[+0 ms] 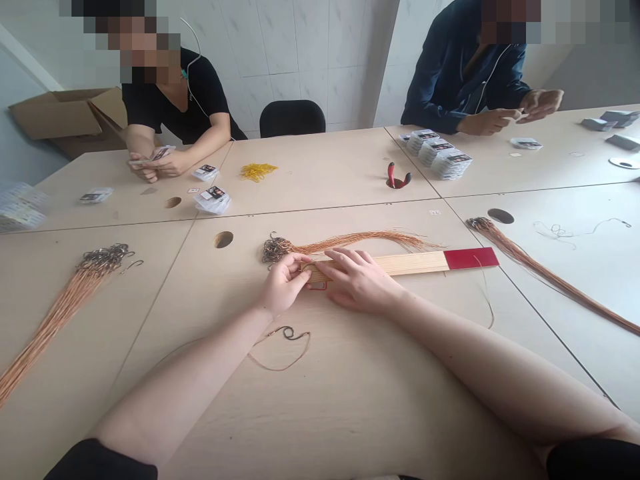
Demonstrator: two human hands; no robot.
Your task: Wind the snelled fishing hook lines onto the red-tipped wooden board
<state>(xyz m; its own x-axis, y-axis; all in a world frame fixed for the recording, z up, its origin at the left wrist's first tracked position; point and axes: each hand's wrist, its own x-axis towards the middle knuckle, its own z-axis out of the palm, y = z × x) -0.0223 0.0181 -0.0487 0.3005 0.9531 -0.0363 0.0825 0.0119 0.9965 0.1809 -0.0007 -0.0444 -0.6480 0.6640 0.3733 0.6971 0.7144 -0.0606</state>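
Observation:
My left hand (286, 283) is closed at the left end of a narrow wooden board (415, 264) with a dark red right end. Its thumb and fingers pinch together there; a thin curved strand shows between them, but what they hold is mostly hidden. My right hand (357, 280) lies on the board with its fingers stretched out, the fingertips near the left hand. Just behind the board rests a bundle of fish hooks (277, 249) with long copper-coloured lines (360, 238). One loose hook (289, 332) with a looped line lies in front of my left hand.
More hook bundles lie at left (103, 260) and right (481, 225). Red-handled pliers (391, 175) stand in a table hole. Beyond are yellow strands (259, 172) and stacked clear boxes (440, 153). Two people sit across the table, handling small items. A loose line (487, 293) crosses the red end.

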